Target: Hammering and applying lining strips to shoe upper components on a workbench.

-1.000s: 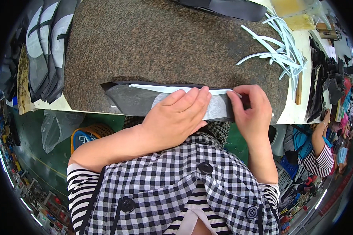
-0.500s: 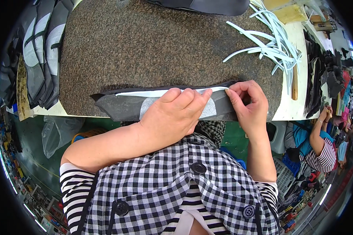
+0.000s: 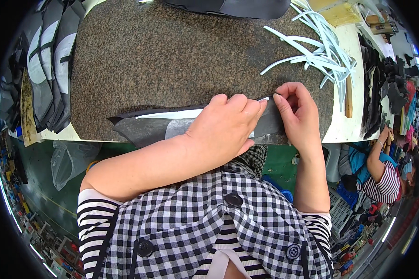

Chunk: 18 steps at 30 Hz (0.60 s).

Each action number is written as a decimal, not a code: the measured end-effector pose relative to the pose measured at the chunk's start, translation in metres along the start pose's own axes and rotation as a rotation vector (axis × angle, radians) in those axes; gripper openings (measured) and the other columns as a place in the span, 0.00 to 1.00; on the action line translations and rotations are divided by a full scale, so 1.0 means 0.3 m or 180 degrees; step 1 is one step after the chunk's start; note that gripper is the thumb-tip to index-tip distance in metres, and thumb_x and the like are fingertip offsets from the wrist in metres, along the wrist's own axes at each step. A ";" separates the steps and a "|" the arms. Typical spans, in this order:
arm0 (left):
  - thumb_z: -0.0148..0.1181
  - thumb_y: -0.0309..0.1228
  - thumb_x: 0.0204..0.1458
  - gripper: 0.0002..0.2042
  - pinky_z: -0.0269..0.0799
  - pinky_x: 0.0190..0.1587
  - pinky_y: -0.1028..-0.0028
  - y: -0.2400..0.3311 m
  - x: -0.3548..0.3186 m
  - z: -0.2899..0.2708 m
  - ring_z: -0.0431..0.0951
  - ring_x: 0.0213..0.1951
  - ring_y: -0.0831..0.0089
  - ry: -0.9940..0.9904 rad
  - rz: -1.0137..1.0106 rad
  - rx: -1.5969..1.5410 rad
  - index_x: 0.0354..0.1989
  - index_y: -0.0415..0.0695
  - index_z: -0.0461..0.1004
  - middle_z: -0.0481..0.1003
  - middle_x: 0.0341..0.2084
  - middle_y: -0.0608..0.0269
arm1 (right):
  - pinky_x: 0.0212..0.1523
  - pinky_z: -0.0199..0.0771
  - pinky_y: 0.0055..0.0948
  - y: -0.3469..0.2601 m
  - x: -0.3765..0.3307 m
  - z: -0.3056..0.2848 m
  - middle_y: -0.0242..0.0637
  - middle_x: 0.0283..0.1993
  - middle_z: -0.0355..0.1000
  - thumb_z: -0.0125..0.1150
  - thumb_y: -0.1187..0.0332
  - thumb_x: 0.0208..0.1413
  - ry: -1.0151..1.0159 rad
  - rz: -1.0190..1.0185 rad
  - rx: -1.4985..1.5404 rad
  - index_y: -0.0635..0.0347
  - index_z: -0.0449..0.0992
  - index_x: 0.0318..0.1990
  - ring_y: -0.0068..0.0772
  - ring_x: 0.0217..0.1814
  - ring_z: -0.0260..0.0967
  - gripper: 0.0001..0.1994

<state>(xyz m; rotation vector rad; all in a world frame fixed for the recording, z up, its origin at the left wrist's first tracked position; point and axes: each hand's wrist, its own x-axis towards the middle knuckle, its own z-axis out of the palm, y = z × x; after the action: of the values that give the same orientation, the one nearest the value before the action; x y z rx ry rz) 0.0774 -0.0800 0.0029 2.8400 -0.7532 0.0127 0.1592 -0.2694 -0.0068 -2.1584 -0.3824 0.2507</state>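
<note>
A long dark grey sheet piece (image 3: 149, 129) lies along the near edge of the bench, with a pale patch in its middle. Along its far side runs a narrow white strip (image 3: 167, 114), beside a dark folded edge. My left hand (image 3: 226, 120) lies across the piece, fingers curled together and pressing near the strip's right end; its fingertips hide part of the strip. At the right end, my right hand (image 3: 300, 111) pinches the dark edge between thumb and bent fingers.
A pile of loose pale strips (image 3: 328, 58) lies at the right of the brown speckled bench top (image 3: 172, 56). Layered dark pieces (image 3: 46, 69) hang at the left edge. A dark shaped piece (image 3: 246, 7) is at the far side. Another person (image 3: 381, 179) works at far right.
My left hand has slid right along the strip, covering more of its right part. My right hand has shifted slightly up, and the piece's right end has lifted a little.
</note>
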 end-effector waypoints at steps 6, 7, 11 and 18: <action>0.63 0.50 0.46 0.37 0.61 0.40 0.69 0.013 -0.014 -0.012 0.64 0.39 0.71 -0.0042 -0.0078 -0.0021 0.63 0.42 0.65 0.65 0.37 0.66 | 0.32 0.70 0.38 -0.057 -0.005 0.046 0.35 0.33 0.69 0.63 0.68 0.54 0.0152 -0.0260 -0.1214 0.54 0.71 0.33 0.41 0.31 0.70 0.06; 0.64 0.49 0.45 0.37 0.63 0.42 0.67 0.012 -0.020 -0.018 0.66 0.42 0.70 -0.0098 -0.0155 -0.0093 0.63 0.42 0.65 0.66 0.39 0.65 | 0.32 0.70 0.36 -0.049 0.005 0.036 0.36 0.33 0.69 0.62 0.69 0.54 0.0075 -0.0309 -0.1118 0.54 0.72 0.35 0.41 0.30 0.70 0.05; 0.68 0.44 0.41 0.37 0.64 0.50 0.63 -0.020 -0.181 -0.014 0.67 0.49 0.66 0.0570 0.0051 -0.0333 0.61 0.42 0.66 0.67 0.45 0.62 | 0.33 0.68 0.26 0.018 -0.048 -0.023 0.34 0.35 0.75 0.62 0.77 0.52 0.0828 -0.1224 -0.0196 0.60 0.76 0.38 0.30 0.30 0.68 0.06; 0.63 0.29 0.42 0.26 0.72 0.50 0.59 -0.070 -0.302 0.000 0.75 0.48 0.53 0.1288 -0.0187 -0.0697 0.53 0.36 0.71 0.72 0.48 0.51 | 0.64 0.66 0.45 -0.127 -0.105 0.148 0.44 0.58 0.70 0.65 0.64 0.47 -0.0837 -0.2564 -0.1139 0.62 0.71 0.58 0.44 0.61 0.68 0.28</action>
<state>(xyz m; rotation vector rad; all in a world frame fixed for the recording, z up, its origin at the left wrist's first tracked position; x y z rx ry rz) 0.0089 -0.0178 -0.0066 2.5303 -0.5442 0.4520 0.1091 -0.2264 0.0001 -2.1186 -1.4873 -0.0005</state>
